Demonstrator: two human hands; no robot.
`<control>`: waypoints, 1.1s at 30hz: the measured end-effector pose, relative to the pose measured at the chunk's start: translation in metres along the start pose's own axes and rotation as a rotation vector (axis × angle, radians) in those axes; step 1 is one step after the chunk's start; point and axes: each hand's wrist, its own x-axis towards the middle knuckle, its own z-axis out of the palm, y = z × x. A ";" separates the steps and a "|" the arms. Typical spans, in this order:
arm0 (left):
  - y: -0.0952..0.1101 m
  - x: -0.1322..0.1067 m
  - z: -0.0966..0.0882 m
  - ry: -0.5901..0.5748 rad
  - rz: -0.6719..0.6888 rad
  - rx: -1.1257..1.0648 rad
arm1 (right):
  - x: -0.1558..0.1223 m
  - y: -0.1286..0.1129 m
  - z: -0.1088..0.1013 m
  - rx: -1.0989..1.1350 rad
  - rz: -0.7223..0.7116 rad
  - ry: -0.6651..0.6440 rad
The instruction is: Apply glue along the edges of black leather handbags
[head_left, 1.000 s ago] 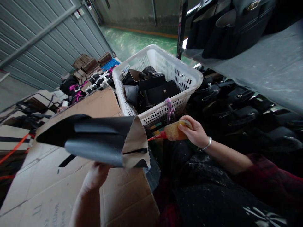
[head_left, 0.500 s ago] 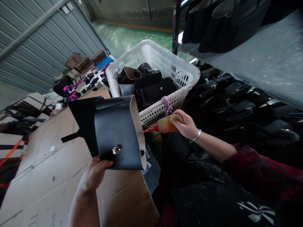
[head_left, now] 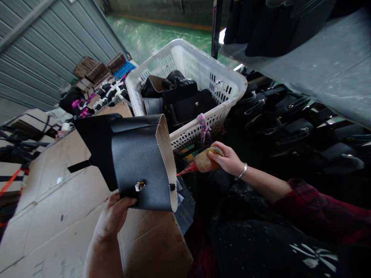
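Observation:
My left hand (head_left: 113, 220) grips the lower edge of a black leather bag piece (head_left: 136, 162), curved so its tan inner lining shows along the right edge. A small hole with a metal fitting sits near my thumb. My right hand (head_left: 227, 158) is wrapped around a yellowish glue bottle (head_left: 204, 163) with a red nozzle. The nozzle tip points left and down, close to the lining edge of the piece, a short gap apart.
A flattened cardboard sheet (head_left: 58, 216) lies under the bag piece. A white plastic basket (head_left: 203, 73) holding black bags stands behind. More black bags (head_left: 290, 116) fill the space under a grey shelf (head_left: 319, 65) on the right. Boxes and straps pile up at the far left.
The bag piece has been turned from lying flat and sideways to face me with its outer side. My right hand with the bottle dropped slightly, nozzle now angled lower.

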 end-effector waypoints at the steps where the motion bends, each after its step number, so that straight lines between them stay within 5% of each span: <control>1: -0.001 -0.001 0.000 0.001 0.011 0.002 | -0.001 0.000 0.000 0.002 0.002 -0.004; 14: 0.000 -0.007 0.007 0.096 0.025 0.118 | 0.018 -0.005 0.005 0.026 -0.038 0.138; 24: 0.005 -0.005 0.011 0.118 0.056 0.130 | -0.001 0.001 0.005 0.031 0.002 0.020; 33: -0.003 -0.006 0.009 0.075 0.000 -0.007 | 0.015 -0.006 0.007 0.067 -0.030 0.124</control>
